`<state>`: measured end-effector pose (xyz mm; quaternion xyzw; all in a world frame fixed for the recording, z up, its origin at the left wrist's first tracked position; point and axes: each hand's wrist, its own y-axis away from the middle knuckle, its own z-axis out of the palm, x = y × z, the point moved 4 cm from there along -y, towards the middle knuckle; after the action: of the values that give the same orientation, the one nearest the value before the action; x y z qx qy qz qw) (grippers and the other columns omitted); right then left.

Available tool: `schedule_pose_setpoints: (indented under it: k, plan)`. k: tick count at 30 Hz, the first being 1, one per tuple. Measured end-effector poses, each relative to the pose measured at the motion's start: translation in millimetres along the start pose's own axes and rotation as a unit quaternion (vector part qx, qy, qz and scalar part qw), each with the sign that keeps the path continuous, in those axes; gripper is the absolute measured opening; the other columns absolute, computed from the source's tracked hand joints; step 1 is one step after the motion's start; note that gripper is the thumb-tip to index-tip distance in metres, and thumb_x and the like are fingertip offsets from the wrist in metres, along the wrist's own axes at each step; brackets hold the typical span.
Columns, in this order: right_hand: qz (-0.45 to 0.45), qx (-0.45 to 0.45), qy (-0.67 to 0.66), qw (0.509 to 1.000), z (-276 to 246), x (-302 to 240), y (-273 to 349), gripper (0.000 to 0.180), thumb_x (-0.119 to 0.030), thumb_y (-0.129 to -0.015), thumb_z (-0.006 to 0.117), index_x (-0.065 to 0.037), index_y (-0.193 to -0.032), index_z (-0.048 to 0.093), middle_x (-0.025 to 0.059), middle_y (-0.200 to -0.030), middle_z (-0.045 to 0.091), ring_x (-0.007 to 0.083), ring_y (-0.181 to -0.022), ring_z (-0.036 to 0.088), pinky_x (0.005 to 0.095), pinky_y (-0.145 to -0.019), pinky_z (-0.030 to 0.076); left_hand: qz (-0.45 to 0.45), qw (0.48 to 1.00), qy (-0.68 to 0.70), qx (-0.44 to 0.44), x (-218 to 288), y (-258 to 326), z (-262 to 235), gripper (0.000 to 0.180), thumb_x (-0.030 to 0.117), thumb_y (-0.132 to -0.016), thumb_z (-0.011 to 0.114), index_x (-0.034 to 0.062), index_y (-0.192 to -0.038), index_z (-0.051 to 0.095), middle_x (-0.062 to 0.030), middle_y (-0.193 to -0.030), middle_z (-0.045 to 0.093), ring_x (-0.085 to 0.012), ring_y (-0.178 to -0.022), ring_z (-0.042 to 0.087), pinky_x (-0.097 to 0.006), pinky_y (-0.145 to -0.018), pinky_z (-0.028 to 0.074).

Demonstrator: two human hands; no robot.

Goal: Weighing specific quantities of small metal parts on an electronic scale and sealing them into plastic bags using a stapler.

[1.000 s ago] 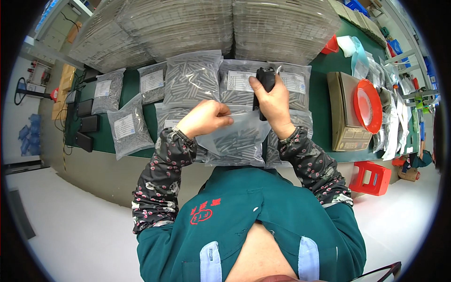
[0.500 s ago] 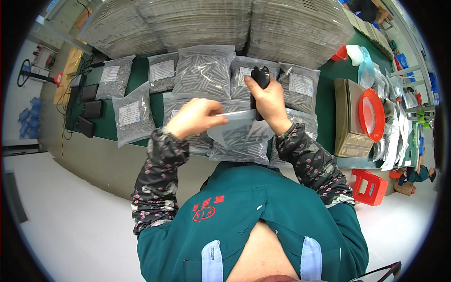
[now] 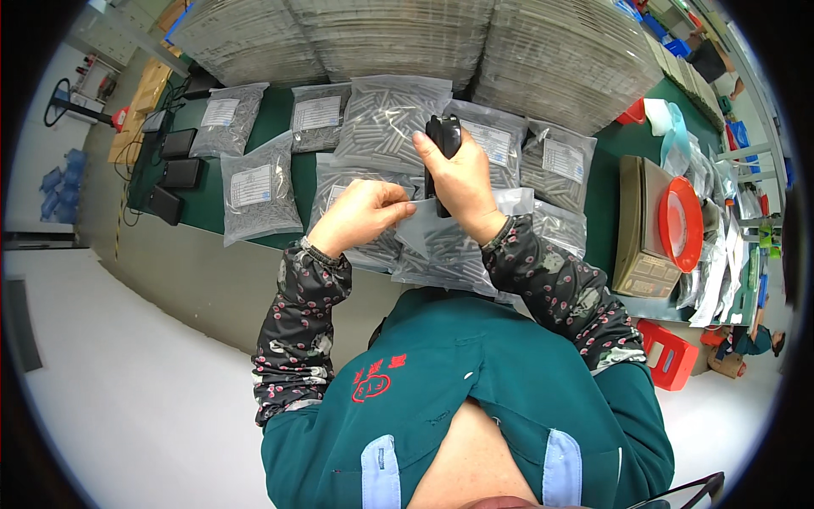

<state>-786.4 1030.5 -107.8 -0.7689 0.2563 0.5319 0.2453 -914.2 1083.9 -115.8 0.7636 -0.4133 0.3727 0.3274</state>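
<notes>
Just in front of me, a clear plastic bag (image 3: 437,242) of grey metal pins lies on other filled bags. My left hand (image 3: 359,212) pinches the upper left edge of this bag between thumb and fingers. A long black stapler (image 3: 443,136) stands nearly upright in my right hand (image 3: 466,182), its lower end at the bag's top edge, close to my left fingertips. My right fingers wrap round the stapler, the thumb along its near side. Behind the hands lies a big bag of pins (image 3: 392,119), with a labelled bag (image 3: 490,140) to its right.
Smaller labelled bags (image 3: 259,187) lie on the green table (image 3: 275,119) at left, beside black boxes (image 3: 180,173) with cables. Wrapped stacks of grey sheets (image 3: 398,42) line the back. At right stand a carton (image 3: 636,229), a red basin (image 3: 680,225) and a red stool (image 3: 667,352).
My right hand and the stapler have moved left along the bag's edge, nearer to my left hand. The bag's edge sits lower and flatter. The whole view has shifted slightly.
</notes>
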Motion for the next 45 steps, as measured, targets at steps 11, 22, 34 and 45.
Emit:
schedule_pose_setpoints:
  k: [11,22,34,45]
  plan:
    - [-0.001,-0.045,-0.064,0.997,16,-5,5,0.038,-0.036,-0.072,0.063,-0.001,-0.082,0.055,0.0128,-0.068,0.059,0.0249,-0.064,0.059,0.0331,-0.058,0.045,0.046,0.989,0.031,0.14,-1,24,-9,0.013,0.011,-0.07,0.06,-0.0011,-0.076,0.059,-0.0106,-0.07,0.059,-0.0176,-0.062,0.056,-0.027,-0.057,0.043]
    - [-0.002,-0.093,-0.105,0.99,28,-14,0,0.031,-0.031,-0.074,0.062,0.0,-0.073,0.054,0.0078,-0.06,0.054,0.0161,-0.054,0.051,0.0297,-0.053,0.042,0.008,0.917,0.211,0.339,-41,63,-6,0.016,-0.001,-0.072,0.052,0.001,-0.087,0.054,-0.0021,-0.08,0.055,-0.0082,-0.074,0.051,-0.021,-0.069,0.041]
    - [-0.163,0.038,0.408,0.898,-153,86,-24,0.038,-0.033,-0.071,0.061,-0.003,-0.09,0.048,0.0158,-0.078,0.056,0.0348,-0.074,0.053,0.0432,-0.061,0.04,0.029,0.986,0.059,0.156,-51,23,93,0.093,0.022,-0.049,0.079,0.0002,-0.125,0.028,-0.0198,-0.127,0.031,-0.0315,-0.122,0.025,-0.038,-0.101,0.019]
    - [-0.198,-0.268,0.274,0.902,-112,99,46,0.078,-0.022,-0.046,0.077,-0.005,-0.114,0.044,0.0177,-0.117,0.039,0.0361,-0.11,0.035,0.0423,-0.096,0.026,0.027,0.988,0.04,0.147,-72,8,119,0.07,0.012,-0.048,0.08,0.0017,-0.109,0.047,-0.0094,-0.103,0.054,-0.02,-0.097,0.052,-0.031,-0.085,0.041]
